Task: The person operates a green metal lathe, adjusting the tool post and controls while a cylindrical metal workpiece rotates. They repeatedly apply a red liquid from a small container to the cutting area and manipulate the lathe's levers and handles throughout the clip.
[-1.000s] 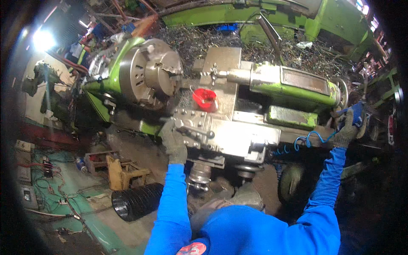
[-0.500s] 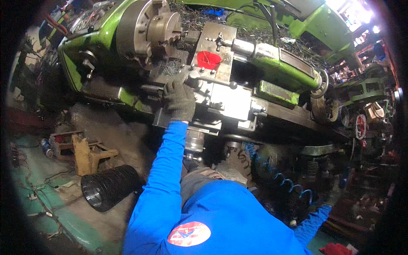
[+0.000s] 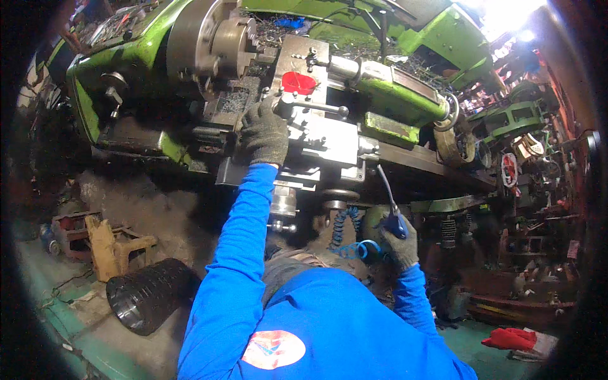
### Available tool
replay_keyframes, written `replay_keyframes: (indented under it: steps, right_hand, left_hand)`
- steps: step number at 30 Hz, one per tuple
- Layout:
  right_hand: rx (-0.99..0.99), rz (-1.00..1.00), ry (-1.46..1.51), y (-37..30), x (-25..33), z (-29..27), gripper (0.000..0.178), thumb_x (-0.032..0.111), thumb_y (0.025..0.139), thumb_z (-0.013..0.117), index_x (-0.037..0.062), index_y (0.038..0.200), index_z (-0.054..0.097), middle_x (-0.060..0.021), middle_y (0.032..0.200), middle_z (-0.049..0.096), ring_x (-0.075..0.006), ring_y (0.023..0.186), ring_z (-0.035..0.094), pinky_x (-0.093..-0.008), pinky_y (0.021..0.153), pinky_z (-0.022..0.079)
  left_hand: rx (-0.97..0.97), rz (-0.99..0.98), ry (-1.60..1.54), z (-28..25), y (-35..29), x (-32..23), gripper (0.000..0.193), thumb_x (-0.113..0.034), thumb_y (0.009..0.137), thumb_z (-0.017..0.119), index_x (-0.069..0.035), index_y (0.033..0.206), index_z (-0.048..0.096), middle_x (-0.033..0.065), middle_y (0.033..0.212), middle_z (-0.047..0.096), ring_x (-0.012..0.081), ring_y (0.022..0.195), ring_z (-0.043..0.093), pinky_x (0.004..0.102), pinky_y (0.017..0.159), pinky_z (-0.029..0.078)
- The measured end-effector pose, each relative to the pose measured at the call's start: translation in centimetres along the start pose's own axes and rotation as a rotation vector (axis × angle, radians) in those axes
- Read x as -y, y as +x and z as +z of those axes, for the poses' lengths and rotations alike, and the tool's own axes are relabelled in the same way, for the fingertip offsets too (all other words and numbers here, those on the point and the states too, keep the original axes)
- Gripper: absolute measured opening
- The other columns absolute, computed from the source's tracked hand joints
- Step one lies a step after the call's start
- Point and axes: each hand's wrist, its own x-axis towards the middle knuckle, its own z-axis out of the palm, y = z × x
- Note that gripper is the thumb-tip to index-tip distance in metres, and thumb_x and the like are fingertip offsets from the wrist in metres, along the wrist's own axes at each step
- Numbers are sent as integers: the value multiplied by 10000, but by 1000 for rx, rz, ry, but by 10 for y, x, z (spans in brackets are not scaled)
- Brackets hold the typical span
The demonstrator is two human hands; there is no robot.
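Observation:
My left hand (image 3: 265, 134), in a dark grey work glove, rests on the left side of the lathe's tool post (image 3: 304, 120) with its fingers curled over the edge. Just right of it, a clamping lever (image 3: 323, 106) with a ball end reaches across the tool post. In my gloved right hand (image 3: 403, 246) is a blue air blow gun (image 3: 397, 223), its long thin nozzle tilted up toward the carriage. A blue coiled hose (image 3: 345, 229) hangs to the left of that hand. A red dish (image 3: 297, 83) sits behind the tool post.
The green lathe carries a large chuck (image 3: 202, 47) at left and a tailstock (image 3: 405, 95) at right. Metal chips lie behind and around the carriage. A handwheel (image 3: 339, 195) projects below. A black ribbed cylinder (image 3: 149, 294) and a yellow block (image 3: 107, 247) stand on the floor.
My right hand has come up from the lower right, now holding the blow gun close to the carriage. My left hand stays on the tool post. The view has shifted a little.

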Motion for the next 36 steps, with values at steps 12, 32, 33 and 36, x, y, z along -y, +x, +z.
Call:
replay_keyframes:
  steps: [12,32,33,36]
  right_hand:
    - [-168,67,-63,14,-27,61,353,211,913,794,33,1199,688,-40,924,709,-143,842,663,-337,770,550]
    - [-872,134,-348,81,-104,-332,594,410,880,807,43,1318,645,-122,1074,722,-238,946,687,-394,835,552]
    - [-835,116,-287,102,-110,-337,599,426,873,810,40,1304,651,-113,1067,722,-227,915,691,-382,798,554]
    - [-794,-9,-330,181,-143,-333,576,432,874,797,18,1253,667,-96,971,719,-180,755,679,-345,702,551]
  left_hand:
    - [111,190,239,45,-7,52,411,-260,895,676,-67,1245,583,198,1266,583,438,1235,518,566,1054,435]
    - [104,21,-162,8,2,5,404,-77,943,531,-20,1341,573,220,1309,559,395,1236,525,487,1084,420]
    - [113,-13,-144,6,3,-1,412,-73,943,527,-19,1349,572,216,1307,560,393,1235,526,485,1087,419]
    - [114,-113,-300,17,3,19,445,-41,940,506,-16,1379,571,204,1343,546,347,1266,529,439,1115,411]
